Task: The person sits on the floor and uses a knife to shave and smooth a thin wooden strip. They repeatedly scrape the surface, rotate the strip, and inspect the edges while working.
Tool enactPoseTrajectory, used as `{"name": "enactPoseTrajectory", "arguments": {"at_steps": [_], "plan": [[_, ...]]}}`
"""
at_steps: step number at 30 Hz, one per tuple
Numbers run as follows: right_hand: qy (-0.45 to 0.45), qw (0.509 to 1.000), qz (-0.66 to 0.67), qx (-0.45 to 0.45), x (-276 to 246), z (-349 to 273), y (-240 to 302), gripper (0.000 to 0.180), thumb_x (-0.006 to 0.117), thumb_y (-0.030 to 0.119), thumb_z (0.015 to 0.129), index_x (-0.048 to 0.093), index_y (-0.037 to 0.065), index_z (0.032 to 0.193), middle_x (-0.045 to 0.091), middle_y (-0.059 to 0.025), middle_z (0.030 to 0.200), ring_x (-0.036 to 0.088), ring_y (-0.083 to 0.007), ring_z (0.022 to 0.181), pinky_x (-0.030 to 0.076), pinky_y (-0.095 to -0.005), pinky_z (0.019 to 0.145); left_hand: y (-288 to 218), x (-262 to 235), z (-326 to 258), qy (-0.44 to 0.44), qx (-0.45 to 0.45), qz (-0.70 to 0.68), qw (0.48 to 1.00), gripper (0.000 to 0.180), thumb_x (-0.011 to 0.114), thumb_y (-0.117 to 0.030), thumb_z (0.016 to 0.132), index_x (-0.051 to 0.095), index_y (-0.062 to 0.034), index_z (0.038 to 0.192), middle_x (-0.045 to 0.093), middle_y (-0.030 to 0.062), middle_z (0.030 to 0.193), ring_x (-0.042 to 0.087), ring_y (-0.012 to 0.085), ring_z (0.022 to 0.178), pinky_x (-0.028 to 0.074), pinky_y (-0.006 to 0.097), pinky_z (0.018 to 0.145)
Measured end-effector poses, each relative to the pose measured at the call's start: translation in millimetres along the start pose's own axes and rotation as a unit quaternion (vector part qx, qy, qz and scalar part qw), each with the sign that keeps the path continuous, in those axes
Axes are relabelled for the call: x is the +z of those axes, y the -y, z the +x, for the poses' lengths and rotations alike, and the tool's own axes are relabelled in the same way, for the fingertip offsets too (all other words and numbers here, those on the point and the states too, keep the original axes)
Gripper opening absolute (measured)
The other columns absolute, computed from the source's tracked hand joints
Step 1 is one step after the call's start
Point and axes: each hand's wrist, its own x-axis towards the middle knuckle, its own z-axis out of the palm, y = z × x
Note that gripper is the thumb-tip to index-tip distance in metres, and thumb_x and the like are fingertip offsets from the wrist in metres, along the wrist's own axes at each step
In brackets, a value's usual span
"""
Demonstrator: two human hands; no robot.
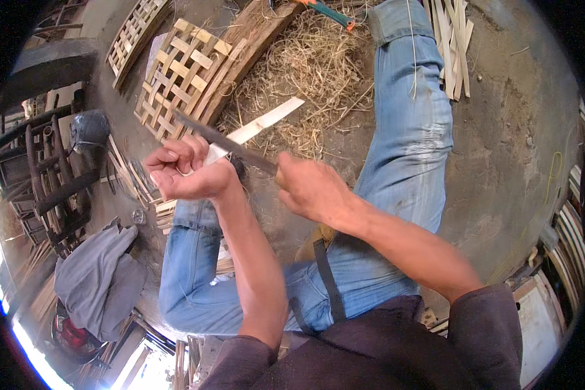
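Gripping the knife [250, 157] by its handle in a closed right hand [312, 190]; clasping the strip [266, 121] in curled left fingers, with the left hand [192, 170] just below the knife and the strip slanting across beneath it. Could cut those fingers through a slip of the blade; could split the strip through too steep an angle. Showing flat, pale wood at the strip, dark metal at the knife, open slat weave in the mat [187, 83] behind the knife's tip, wiry curls in the shavings [312, 62] beyond the knife

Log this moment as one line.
Left hand: holds pale strip | Right hand: grips knife, which crosses the strip | Nearby: woven panel, curly shavings
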Motion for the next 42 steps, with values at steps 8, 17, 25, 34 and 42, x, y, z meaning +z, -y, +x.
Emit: {"name": "enactPoseTrajectory", "arguments": {"at_steps": [8, 17, 25, 34, 42], "plan": [[0.050, 0.997, -0.038, 0.037, -6.8, 5.9, 3.6, 0.025, 0.059, 0.011, 0.079, 0.047, -0.005, 0.093, 0.063, -0.0255, 0.075, 0.064, -0.0424, 0.075, 0.052, -0.0492, 0.068, 2.6, 3.0, -3.1, 0.022, 0.005, -0.001, 1.000, 0.033, 0.035, -0.038, 0.093, 0.036, -0.0090, 0.077, 0.026, -0.0008, 0.056, 0.020, 0.0069, 0.044, 0.015, 0.023, 0.040], [0.038, 0.994, -0.072, 0.079, -13.9, 5.4, -16.9, 0.027, 0.057, 0.011, 0.077, 0.046, -0.007, 0.093, 0.061, -0.0276, 0.074, 0.063, -0.0428, 0.077, 0.051, -0.0497, 0.069, -3.4, 45.0, -8.4, 0.072, 0.010, 0.036, 0.997, 0.039, 0.035, -0.042, 0.090, 0.034, -0.0066, 0.075, 0.024, -0.0008, 0.055, 0.019, 0.0062, 0.044, 0.015, 0.021, 0.039], [-0.009, 0.993, 0.014, 0.119, -14.2, 4.4, -20.6, 0.029, 0.058, 0.011, 0.077, 0.047, -0.008, 0.095, 0.060, -0.0276, 0.072, 0.061, -0.0462, 0.075, 0.050, -0.0503, 0.067, -2.5, 51.4, -10.9, 0.092, -0.003, 0.035, 0.995, 0.038, 0.036, -0.043, 0.090, 0.034, -0.0075, 0.075, 0.025, -0.0008, 0.055, 0.018, 0.0066, 0.043, 0.016, 0.021, 0.039], [0.011, 0.996, 0.052, 0.074, -13.3, -5.9, -17.0, 0.029, 0.059, 0.011, 0.075, 0.047, -0.009, 0.092, 0.061, -0.0286, 0.073, 0.063, -0.0447, 0.076, 0.051, -0.0496, 0.069, -4.4, 35.4, -10.7, 0.082, 0.011, 0.013, 0.997, 0.038, 0.037, -0.043, 0.089, 0.035, -0.0082, 0.075, 0.025, -0.0010, 0.055, 0.018, 0.0062, 0.044, 0.013, 0.021, 0.039], [0.017, 0.997, 0.051, 0.047, -13.8, -4.2, -4.6, 0.027, 0.058, 0.010, 0.075, 0.047, -0.009, 0.091, 0.060, -0.0292, 0.072, 0.063, -0.0442, 0.075, 0.051, -0.0496, 0.068, -0.9, 26.9, -2.0, -0.020, 0.020, 0.045, 0.999, 0.029, 0.034, -0.034, 0.090, 0.035, -0.0097, 0.075, 0.024, -0.0013, 0.054, 0.020, 0.0068, 0.042, 0.013, 0.021, 0.037]]}}
